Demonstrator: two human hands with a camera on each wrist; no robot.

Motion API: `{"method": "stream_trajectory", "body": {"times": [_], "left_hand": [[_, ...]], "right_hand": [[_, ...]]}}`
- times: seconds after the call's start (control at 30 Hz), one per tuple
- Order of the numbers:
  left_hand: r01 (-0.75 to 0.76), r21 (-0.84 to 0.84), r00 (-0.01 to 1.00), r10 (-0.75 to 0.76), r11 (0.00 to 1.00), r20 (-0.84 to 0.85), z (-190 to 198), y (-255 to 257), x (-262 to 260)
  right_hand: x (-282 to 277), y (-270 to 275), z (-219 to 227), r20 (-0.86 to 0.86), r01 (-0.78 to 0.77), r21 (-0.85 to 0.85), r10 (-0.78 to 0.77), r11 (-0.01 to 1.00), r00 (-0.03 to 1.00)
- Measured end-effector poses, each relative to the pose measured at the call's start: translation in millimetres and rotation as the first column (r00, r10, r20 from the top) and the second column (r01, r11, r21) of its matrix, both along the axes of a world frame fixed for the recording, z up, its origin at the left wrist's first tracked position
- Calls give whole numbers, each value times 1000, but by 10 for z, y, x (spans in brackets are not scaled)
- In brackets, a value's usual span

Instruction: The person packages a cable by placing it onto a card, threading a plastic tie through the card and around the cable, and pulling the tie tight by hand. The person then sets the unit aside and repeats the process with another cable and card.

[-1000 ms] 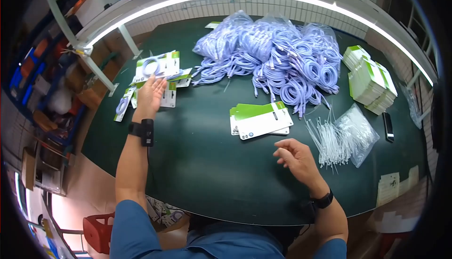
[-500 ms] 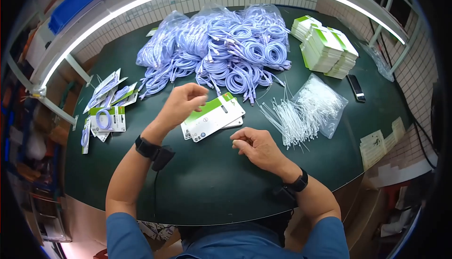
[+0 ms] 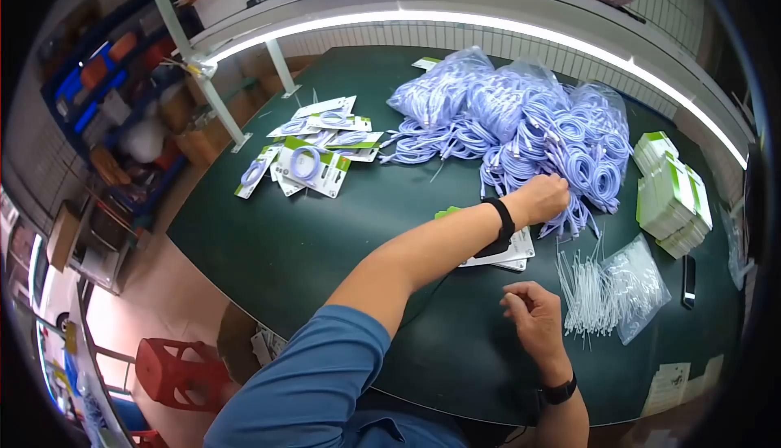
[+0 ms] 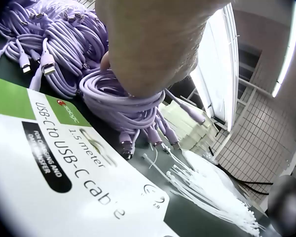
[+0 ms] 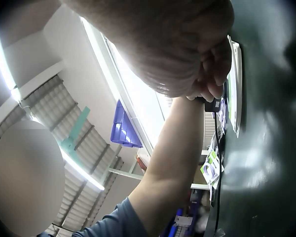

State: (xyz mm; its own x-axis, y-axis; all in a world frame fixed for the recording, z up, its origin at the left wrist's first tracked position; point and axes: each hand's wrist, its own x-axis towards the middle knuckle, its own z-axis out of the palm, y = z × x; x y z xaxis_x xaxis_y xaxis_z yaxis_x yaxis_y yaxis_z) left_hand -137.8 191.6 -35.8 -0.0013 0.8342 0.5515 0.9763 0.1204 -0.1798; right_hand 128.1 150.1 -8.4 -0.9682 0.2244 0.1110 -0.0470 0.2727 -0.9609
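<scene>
Over the front right of the lilac cable pile, my left hand (image 3: 541, 198) has its fingers curled. In the left wrist view this hand (image 4: 153, 44) grips a coiled lilac cable (image 4: 118, 106), its fingertips mostly hidden behind the palm. Green and white cards (image 3: 517, 250) lie partly under the left forearm; one card (image 4: 84, 163) fills the lower left of the left wrist view. My right hand (image 3: 537, 322) hangs loosely curled above the table, holding nothing, left of the white zip ties (image 3: 590, 297).
Bagged and loose lilac cables (image 3: 496, 106) cover the back of the table. Cards with coiled cables (image 3: 313, 167) lie at the left. At the right are card stacks (image 3: 674, 204), a bag of ties (image 3: 639, 285) and a black phone (image 3: 689, 281). A light bar crosses above.
My left hand has gone from the carded cables at the left, over the blank cards, to the cable pile, and now grips a coil. My right hand stays near the zip ties. The head view has shifted.
</scene>
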Motion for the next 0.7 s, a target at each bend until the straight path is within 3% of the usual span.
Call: {"method": "stream_trajectory", "body": {"times": [0.17, 0.3, 0.4, 0.47, 0.57, 0.67, 0.7], "left_hand": [[-53, 103, 998, 51, 993, 27, 395, -107, 54], [-175, 233, 972, 130, 957, 195, 864, -235, 162], [-376, 114, 800, 260, 920, 541, 1114, -379, 240], [-311, 84, 767, 198, 947, 611, 1142, -528, 292], [-96, 184, 769, -44, 978, 637, 919, -694, 449], [-2, 99, 502, -85, 995, 861, 1070, -1147, 884], [-3, 173, 611, -135, 985, 780, 1061, -1268, 1018]], "right_hand": [[2, -20, -40, -10, -8, 4, 8, 1000, 1000], [-31, -16, -34, -11, -7, -48, 7, 999, 1000], [-7, -26, 19, 13, 5, -153, -3, 988, 1000], [-7, -67, 148, 48, -21, -297, 37, 955, 998], [36, -101, 261, -31, -13, -285, 4, 958, 1000], [84, 20, 287, -122, 3, -312, -43, 950, 992], [89, 37, 295, -145, 23, -331, -75, 943, 987]]}}
